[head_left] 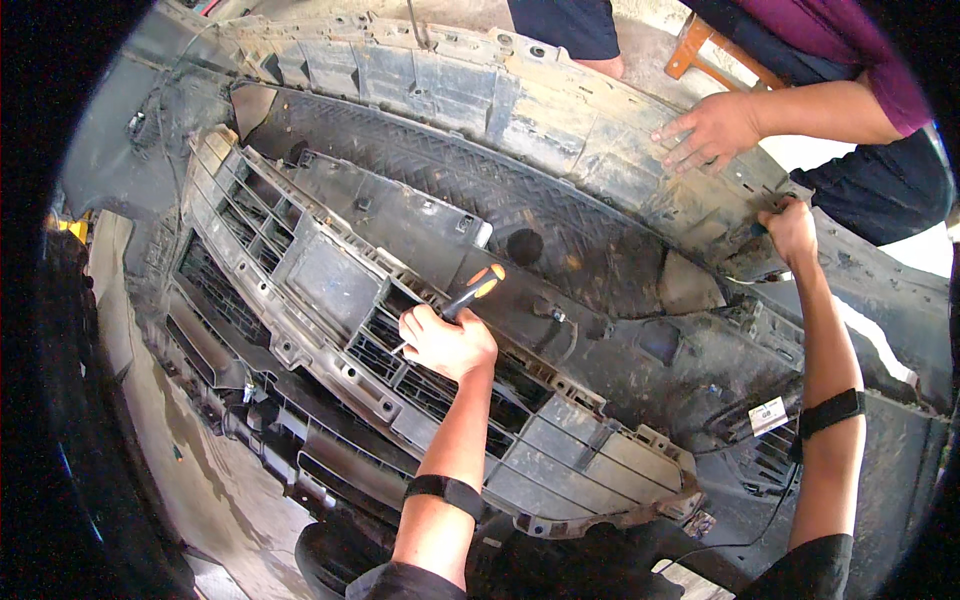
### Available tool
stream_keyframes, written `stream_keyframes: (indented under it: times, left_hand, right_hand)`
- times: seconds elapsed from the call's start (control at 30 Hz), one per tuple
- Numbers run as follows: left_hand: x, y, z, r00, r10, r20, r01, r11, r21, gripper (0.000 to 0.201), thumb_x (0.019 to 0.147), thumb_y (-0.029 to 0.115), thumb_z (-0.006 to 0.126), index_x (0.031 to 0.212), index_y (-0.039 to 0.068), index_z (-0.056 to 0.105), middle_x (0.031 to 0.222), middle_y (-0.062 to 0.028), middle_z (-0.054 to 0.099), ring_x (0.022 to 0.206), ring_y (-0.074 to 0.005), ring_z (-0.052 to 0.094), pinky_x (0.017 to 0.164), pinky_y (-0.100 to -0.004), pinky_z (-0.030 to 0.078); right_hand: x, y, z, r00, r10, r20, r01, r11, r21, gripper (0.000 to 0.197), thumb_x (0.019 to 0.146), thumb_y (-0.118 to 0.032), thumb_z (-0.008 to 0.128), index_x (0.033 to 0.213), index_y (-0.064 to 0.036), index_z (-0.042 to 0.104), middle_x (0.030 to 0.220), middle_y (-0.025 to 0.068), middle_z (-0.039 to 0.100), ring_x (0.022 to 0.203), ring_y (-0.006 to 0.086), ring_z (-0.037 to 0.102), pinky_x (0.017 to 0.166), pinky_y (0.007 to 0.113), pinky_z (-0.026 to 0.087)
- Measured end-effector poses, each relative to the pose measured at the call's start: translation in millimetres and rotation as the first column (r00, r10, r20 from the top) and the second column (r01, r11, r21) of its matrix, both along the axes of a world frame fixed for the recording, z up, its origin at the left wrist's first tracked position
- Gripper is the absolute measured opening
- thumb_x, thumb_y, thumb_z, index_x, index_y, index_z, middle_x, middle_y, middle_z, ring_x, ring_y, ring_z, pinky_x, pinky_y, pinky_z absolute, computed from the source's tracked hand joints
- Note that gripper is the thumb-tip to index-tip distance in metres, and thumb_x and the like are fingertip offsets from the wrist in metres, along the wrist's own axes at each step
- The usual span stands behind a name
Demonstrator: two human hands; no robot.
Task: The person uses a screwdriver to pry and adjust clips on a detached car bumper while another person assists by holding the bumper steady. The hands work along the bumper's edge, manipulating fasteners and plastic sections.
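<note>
My left hand (pixel 452 342) is closed around a screwdriver with a black and orange handle (pixel 476 288). The handle points up and away, and the pale shaft comes out below my fingers over the slats of a dusty car grille (pixel 330 290). That grille lies inside a large dark bumper cover (pixel 640 350). At the right, my right hand (pixel 793 232) is closed at the end of a long dirt-streaked plastic panel (pixel 540 115) along the cover's far side. Something small and dark shows by its fingertips, too hidden to name.
Across from me, another person's hand (pixel 712 130) lies flat on the long panel. A brown wooden stool (pixel 690 48) stands beside that person. On the cover at the right is a white label (pixel 768 416), near a thin black cable (pixel 740 543). Concrete floor (pixel 200 450) shows at the lower left.
</note>
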State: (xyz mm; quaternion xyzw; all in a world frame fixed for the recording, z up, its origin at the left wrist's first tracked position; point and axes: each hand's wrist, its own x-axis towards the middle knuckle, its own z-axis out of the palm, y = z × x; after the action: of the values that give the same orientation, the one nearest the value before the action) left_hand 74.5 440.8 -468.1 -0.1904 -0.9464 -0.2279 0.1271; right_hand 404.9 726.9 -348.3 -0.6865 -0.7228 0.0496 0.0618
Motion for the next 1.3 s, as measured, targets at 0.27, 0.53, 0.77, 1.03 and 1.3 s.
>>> stream_keyframes:
  times: [0.27, 0.53, 0.77, 1.03, 1.3]
  left_hand:
    - [0.6, -0.7, 4.5, 0.999, 0.002, 0.054, -0.002, 1.0, -0.014, 0.03, 0.066, 0.02, 0.065, 0.085, 0.003, 0.049, 0.099, -0.0148, 0.053, 0.112, -0.0348, 0.046, 0.084, -0.05, 0.037]
    - [-0.2, -0.1, 0.9, 1.0, -0.011, 0.004, 0.011, 1.0, 0.008, 0.032, 0.061, 0.019, 0.062, 0.084, 0.003, 0.046, 0.095, -0.0142, 0.052, 0.11, -0.0341, 0.046, 0.081, -0.0488, 0.036]
    - [-1.1, -1.0, -0.9, 0.999, -0.015, 0.03, 0.015, 1.0, 0.003, 0.033, 0.061, 0.02, 0.061, 0.085, 0.003, 0.047, 0.097, -0.0146, 0.053, 0.111, -0.0338, 0.046, 0.081, -0.0485, 0.036]
    - [-0.8, -0.1, -0.1, 0.999, 0.001, 0.043, 0.0, 1.0, -0.03, 0.034, 0.062, 0.021, 0.063, 0.087, 0.002, 0.048, 0.101, -0.0149, 0.053, 0.112, -0.0334, 0.046, 0.083, -0.0482, 0.036]
    - [-1.2, -0.6, -1.3, 1.0, -0.003, 0.022, 0.003, 1.0, -0.023, 0.032, 0.063, 0.019, 0.063, 0.085, 0.002, 0.048, 0.099, -0.0144, 0.054, 0.112, -0.0337, 0.047, 0.082, -0.0487, 0.037]
  right_hand:
    - [2.5, -0.8, -2.3, 0.996, 0.044, -0.072, -0.044, 0.999, 0.004, 0.039, 0.069, -0.024, 0.072, 0.092, 0.0075, 0.065, 0.085, 0.028, 0.066, 0.085, 0.0388, 0.066, 0.076, 0.042, 0.051]
    - [3.2, 1.4, -4.8, 0.995, 0.069, -0.076, -0.066, 0.997, 0.04, 0.038, 0.069, -0.022, 0.071, 0.092, 0.0078, 0.065, 0.085, 0.0291, 0.065, 0.085, 0.04, 0.066, 0.074, 0.043, 0.051]
    - [3.3, 4.7, -4.3, 0.998, 0.047, -0.042, -0.047, 0.999, 0.008, 0.034, 0.072, -0.023, 0.07, 0.091, 0.0056, 0.066, 0.088, 0.0267, 0.066, 0.086, 0.0395, 0.066, 0.076, 0.043, 0.052]
    - [3.4, 4.3, -3.4, 0.997, 0.078, -0.009, -0.078, 0.997, 0.015, 0.032, 0.075, -0.024, 0.068, 0.089, 0.0049, 0.067, 0.088, 0.0272, 0.066, 0.087, 0.0393, 0.066, 0.075, 0.044, 0.052]
    - [7.8, 3.1, -7.7, 0.993, 0.088, -0.079, -0.085, 0.996, 0.042, 0.039, 0.071, -0.024, 0.069, 0.094, 0.0068, 0.066, 0.081, 0.0265, 0.066, 0.08, 0.0373, 0.067, 0.073, 0.042, 0.051]
